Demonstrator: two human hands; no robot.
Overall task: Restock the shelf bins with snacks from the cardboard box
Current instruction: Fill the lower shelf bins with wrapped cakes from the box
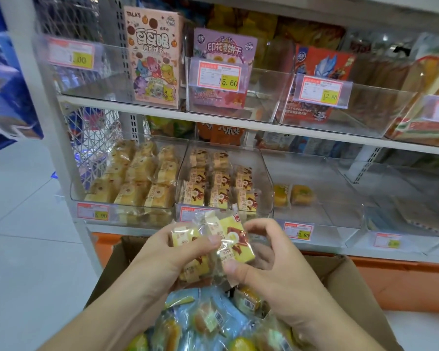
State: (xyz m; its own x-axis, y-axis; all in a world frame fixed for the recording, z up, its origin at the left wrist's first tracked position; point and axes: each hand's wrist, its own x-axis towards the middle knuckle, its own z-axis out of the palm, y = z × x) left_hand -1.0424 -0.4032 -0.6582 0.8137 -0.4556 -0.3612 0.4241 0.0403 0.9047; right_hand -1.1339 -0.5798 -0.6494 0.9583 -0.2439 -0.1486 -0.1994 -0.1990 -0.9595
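At lower centre of the frame, the left hand (174,252) grips a small stack of wrapped cakes (188,264), gathered so several can go up at once. Just right of it, the right hand (269,259) pinches one more packet (235,243) by its wrapper, apparently squaring it against the stack. Below both sits the open cardboard box (350,282). Directly above, mid-frame, the matching bin (223,183) already holds rows of the same cakes.

Pink box (154,57): "TALA'S". Price tags: "15.60" (219,76), "12.80" (323,90).
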